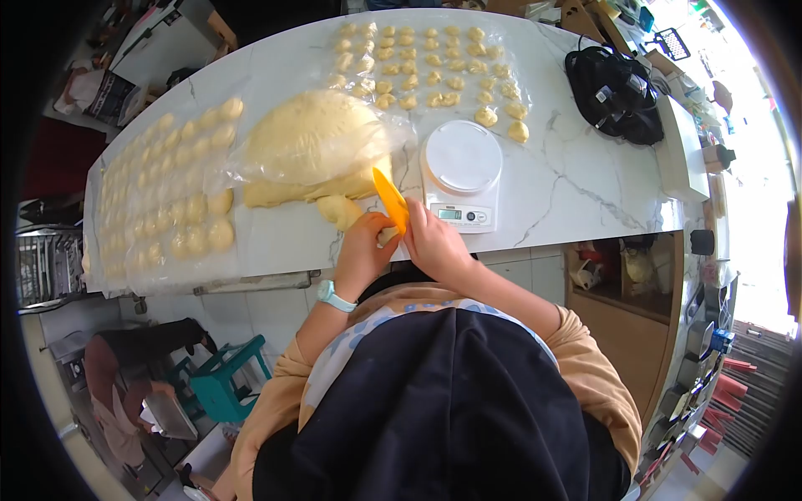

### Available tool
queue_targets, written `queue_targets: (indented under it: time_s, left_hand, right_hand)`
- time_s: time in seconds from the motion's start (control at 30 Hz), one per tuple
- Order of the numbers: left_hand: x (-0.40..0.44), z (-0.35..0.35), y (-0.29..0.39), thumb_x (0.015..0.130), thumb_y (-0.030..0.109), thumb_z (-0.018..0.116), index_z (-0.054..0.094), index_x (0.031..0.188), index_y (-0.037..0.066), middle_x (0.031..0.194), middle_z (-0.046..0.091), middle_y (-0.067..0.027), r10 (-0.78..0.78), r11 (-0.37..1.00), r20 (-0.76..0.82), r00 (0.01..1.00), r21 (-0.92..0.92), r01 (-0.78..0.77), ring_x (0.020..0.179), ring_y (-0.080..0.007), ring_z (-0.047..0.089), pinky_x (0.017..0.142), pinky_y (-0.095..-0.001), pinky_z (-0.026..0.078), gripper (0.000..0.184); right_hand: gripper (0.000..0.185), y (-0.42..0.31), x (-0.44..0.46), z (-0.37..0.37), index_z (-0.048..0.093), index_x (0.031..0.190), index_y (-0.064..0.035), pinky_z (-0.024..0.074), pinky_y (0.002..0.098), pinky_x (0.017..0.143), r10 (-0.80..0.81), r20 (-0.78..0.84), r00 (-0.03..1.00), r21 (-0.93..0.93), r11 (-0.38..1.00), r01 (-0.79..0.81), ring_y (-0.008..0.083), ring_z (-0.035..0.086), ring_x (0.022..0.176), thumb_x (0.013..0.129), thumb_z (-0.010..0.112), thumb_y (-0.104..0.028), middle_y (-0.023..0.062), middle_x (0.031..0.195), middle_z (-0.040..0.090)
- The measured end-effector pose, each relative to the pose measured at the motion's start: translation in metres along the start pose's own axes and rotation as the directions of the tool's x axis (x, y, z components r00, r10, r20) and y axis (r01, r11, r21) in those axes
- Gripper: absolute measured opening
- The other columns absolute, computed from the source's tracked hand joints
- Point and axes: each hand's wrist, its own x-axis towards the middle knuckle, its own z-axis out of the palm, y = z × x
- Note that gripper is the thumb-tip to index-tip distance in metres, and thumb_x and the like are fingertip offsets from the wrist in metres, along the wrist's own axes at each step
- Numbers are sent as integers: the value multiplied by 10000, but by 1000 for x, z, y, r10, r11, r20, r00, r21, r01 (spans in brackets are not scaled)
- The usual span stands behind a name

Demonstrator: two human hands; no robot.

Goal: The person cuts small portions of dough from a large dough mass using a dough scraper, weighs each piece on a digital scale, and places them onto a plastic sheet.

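You have a long white surface [568, 196] whose near edge runs right by your hands. The widest bare stretch lies to the right of your right hand [436, 242], past the scale and out to the right edge; a narrower strip is free along the near edge to the left of your left hand [359, 248]. Further left, the left batch [167, 188] of dough balls sits under clear plastic, reaching close to the near edge and leaving little room there.

One big dough [317, 142] takes up the space ahead and left of your hands, with one flap [338, 210] spilling toward your left hand. Well ahead, near the far edge, is the right batch [430, 63], dozens of small lumps in rough rows; plastic blurs some, so neither batch can be counted exactly. You have one black bag [614, 92] far off to the right and one white scale [462, 171] just ahead of your right hand, its pan bare.

Your right hand grips one scraper [390, 200], orange-yellow, its blade pointing ahead, up beside the big dough. Your left hand grasps one small piece [387, 236] of dough, close against your right fingers.

The dough is pale yellow: the big mass smooth and domed beneath plastic, the flap rounded, the piece partly hidden by your fingers.
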Motion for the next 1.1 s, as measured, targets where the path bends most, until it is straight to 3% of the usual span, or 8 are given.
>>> queue_targets:
  time_s: [0.17, 0.3, 0.4, 0.5, 0.67, 0.9, 1.0, 1.1]
  left_hand:
    - [30, -27, 23, 856, 184, 673, 598, 958, -27, 810, 656, -103, -217, 904, -143, 966, -403, 143, 676, -167, 628, 644, -293, 515, 246]
    - [69, -12, 28, 947, 269, 546, 361, 1377, -7, 1300, 490, -156, -247, 15, 353, 903, -930, 367, 988, -185, 610, 809, -277, 521, 543]
    - [86, 0, 37, 964, 262, 504, 205, 1456, 39, 1473, 263, -146, -72, -154, 548, 834, -832, 533, 1148, -254, 545, 881, -327, 514, 617]
    - [82, 18, 24, 948, 232, 540, 307, 1420, 37, 1412, 395, -112, -110, 478, 343, 933, -805, 352, 1135, -232, 566, 831, -323, 527, 562]
    - [37, 0, 21, 856, 106, 633, 590, 1106, -5, 1043, 625, -101, -8, 978, 98, 995, -208, 29, 847, -182, 633, 666, -315, 503, 277]
    - [-3, -2, -8, 795, 60, 666, 631, 922, 5, 828, 616, -116, 164, 986, -82, 983, 22, -162, 624, -246, 571, 573, -321, 465, 142]
    - [-12, -29, 12, 773, 59, 670, 587, 905, 20, 848, 594, -117, -102, 994, -31, 994, 38, 103, 776, -313, 579, 689, -380, 472, 161]
    - [-15, -36, -7, 752, 49, 683, 559, 886, 32, 848, 579, -113, -6, 973, -68, 998, 228, 21, 841, -311, 568, 712, -388, 462, 183]
  right_hand:
    - [322, 22, -33, -2, 402, 1186, 0, 509, 406, 688, 92, -149, 985, 344, 938, -36, 378, 619, 876, 913, 527, -117, 230, 979, 602]
    - [301, 38, -35, -39, 437, 1166, -7, 498, 311, 706, 208, -574, 792, 371, 928, 25, 187, 620, 833, 932, 549, -160, 126, 947, 626]
    - [340, 59, -37, -64, 437, 1187, -6, 472, 292, 783, 351, -664, 660, 404, 911, -78, 163, 575, 920, 929, 569, -184, 110, 1011, 590]
    - [383, 78, -45, -80, 428, 1211, 1, 445, 281, 838, 340, -759, 554, 379, 924, -48, 156, 542, 976, 929, 575, -213, 112, 1056, 563]
    - [408, 118, -53, -85, 427, 1221, 21, 448, 296, 853, 404, -801, 441, 390, 912, -126, 197, 560, 988, 926, 573, -219, 131, 1082, 566]
    - [404, 160, -46, -71, 419, 1234, 28, 468, 319, 827, 491, -806, 330, 482, 869, -115, 222, 584, 973, 923, 559, -190, 150, 1093, 578]
    - [398, 155, -46, -70, 435, 1222, 26, 461, 304, 826, 476, -816, 329, 469, 877, -105, 199, 572, 961, 914, 577, -183, 129, 1076, 576]
    - [400, 150, -45, -70, 433, 1224, 23, 467, 309, 818, 493, -796, 351, 487, 866, -111, 203, 584, 951, 915, 576, -188, 132, 1068, 583]
